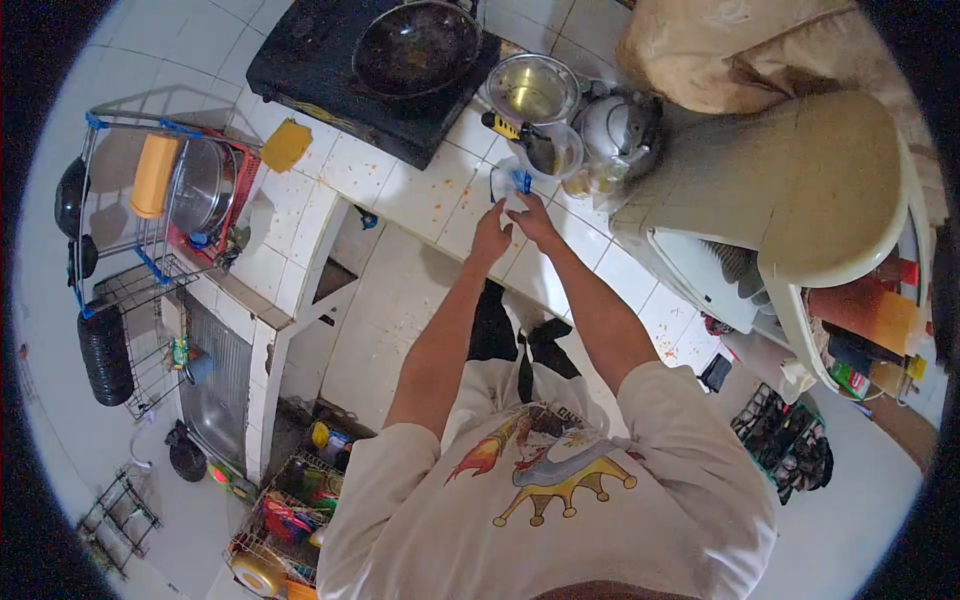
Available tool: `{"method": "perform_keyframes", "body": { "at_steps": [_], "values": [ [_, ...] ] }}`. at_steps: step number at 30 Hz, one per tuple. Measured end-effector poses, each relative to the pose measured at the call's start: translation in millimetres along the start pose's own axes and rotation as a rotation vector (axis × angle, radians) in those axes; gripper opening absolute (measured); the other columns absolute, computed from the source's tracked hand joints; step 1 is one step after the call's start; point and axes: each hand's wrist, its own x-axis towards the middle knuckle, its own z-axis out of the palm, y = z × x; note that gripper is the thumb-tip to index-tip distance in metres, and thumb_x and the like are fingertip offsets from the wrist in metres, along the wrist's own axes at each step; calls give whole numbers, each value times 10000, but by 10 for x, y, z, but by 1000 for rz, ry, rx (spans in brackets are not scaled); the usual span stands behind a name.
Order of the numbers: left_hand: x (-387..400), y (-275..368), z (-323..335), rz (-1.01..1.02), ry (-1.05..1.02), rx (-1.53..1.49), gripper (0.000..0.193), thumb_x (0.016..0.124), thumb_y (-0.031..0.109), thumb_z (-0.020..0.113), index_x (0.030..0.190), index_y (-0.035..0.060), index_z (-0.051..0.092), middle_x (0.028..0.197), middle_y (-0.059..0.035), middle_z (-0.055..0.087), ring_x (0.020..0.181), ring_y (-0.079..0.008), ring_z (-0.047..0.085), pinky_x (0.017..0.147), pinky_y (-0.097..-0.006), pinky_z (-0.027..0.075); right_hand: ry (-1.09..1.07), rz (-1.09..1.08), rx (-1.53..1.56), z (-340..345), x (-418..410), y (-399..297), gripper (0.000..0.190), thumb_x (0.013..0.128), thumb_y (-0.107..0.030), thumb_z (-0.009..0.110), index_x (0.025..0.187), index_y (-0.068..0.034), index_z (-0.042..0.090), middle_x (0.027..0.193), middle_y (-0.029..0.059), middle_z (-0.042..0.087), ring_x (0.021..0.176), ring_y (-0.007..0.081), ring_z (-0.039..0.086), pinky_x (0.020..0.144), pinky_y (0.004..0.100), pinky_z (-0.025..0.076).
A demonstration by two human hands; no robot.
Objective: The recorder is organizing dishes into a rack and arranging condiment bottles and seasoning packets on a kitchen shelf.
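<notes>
Both hands meet over the white tiled counter point(420, 196), holding a small plastic packet point(504, 182) that is whitish with a blue part. My left hand point(492, 235) grips its near left side, and my right hand point(534, 222) pinches it near the blue part. The packet's contents are too small to make out. Just beyond the hands stands a clear plastic tub point(571, 154), with a yellow-and-black handled tool point(501, 126) resting across its rim. Behind the tub sits a metal bowl point(534, 90) holding yellowish liquid.
A dark wok point(417, 49) stands on a black stove point(315, 56). Right of the tub are a metal kettle point(609, 124) and a cream plastic cabinet point(750, 180). Orange crumbs litter the tiles. At left are a yellow cloth point(286, 145), a dish rack point(157, 126) and a steel sink point(217, 375).
</notes>
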Motion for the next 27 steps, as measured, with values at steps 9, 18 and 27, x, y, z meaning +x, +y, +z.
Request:
{"method": "perform_keyframes", "body": {
  "at_steps": [9, 18, 27],
  "values": [
    [-206, 656, -257, 116, 72, 99, 963, 740, 88, 816, 1528, -21, 273, 1434, -299, 468, 1333, -453, 447, 1108, -483, 401, 111, -244, 116, -855, -571, -689, 456, 805, -258, 810, 1158, -1, 681, 1245, 157, 632, 1131, 320, 595, 998, 404, 474],
    [-283, 1715, -5, 308, -180, -283, 400, 859, 83, 783, 1215, -8, 626, 1086, -50, 691, 995, -128, 628, 889, -293, 499, 435, -359, 115, -2526, -1735, -1274, 366, 775, -100, 822, 1117, -57, 698, 1179, 133, 674, 1102, 289, 630, 977, 395, 484],
    [-931, 3188, 543, 307, -461, -556, 142, 893, 29, 739, 1012, -24, 683, 905, -9, 683, 826, -67, 606, 769, -246, 496, 778, -222, 428, -3195, -2874, -1013, 690, 812, -140, 821, 1414, -41, 499, 1253, 133, 646, 1036, 213, 638, 913, 348, 516]
  ]
}}
